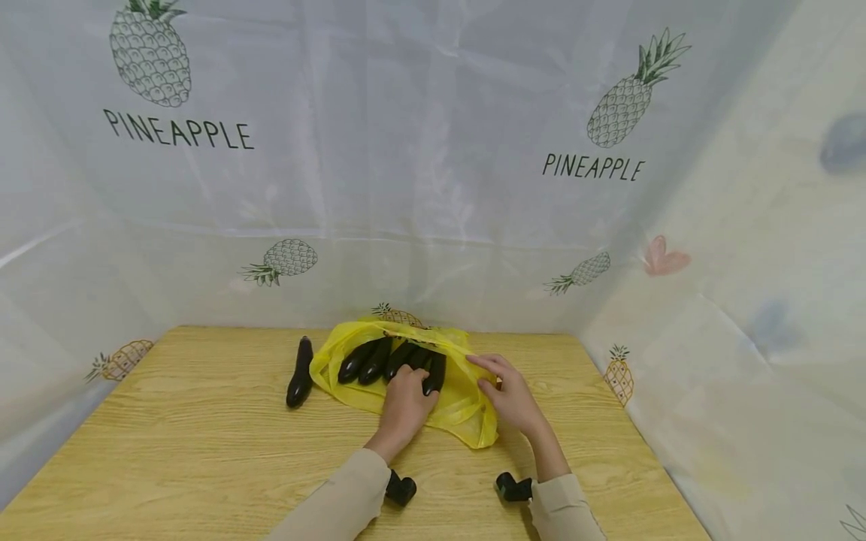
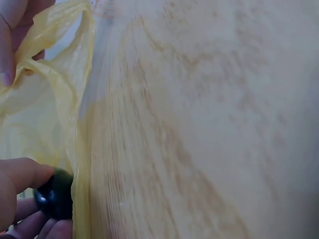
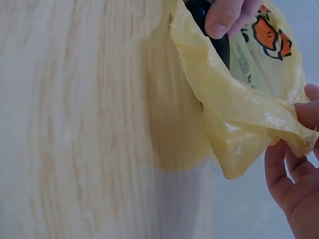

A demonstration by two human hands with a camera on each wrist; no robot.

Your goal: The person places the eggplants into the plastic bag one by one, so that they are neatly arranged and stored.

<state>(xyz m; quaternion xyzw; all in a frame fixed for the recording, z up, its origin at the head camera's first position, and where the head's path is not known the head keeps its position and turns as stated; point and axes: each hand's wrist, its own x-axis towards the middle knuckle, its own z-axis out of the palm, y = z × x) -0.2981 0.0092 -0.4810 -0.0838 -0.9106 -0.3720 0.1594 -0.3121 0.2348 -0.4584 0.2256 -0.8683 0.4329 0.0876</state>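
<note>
A yellow plastic bag (image 1: 467,417) lies on the table with its mouth spread open towards me. Several dark eggplants (image 1: 374,366) lie side by side inside it. My left hand (image 1: 409,402) reaches into the mouth and grips the rightmost eggplant (image 1: 436,373); in the left wrist view, thumb and fingers wrap the eggplant's rounded end (image 2: 55,195). With my right hand (image 1: 512,397) I pinch the bag's right edge, and the right wrist view shows the plastic (image 3: 239,129) between thumb and fingers. The far ends of the bagged eggplants are hidden.
One more eggplant (image 1: 300,373) lies on the wooden table (image 1: 196,428), left of the bag. Black wrist devices (image 1: 401,488) show by both sleeves. A pineapple-printed sheet (image 1: 419,165) hangs behind the table and along its sides.
</note>
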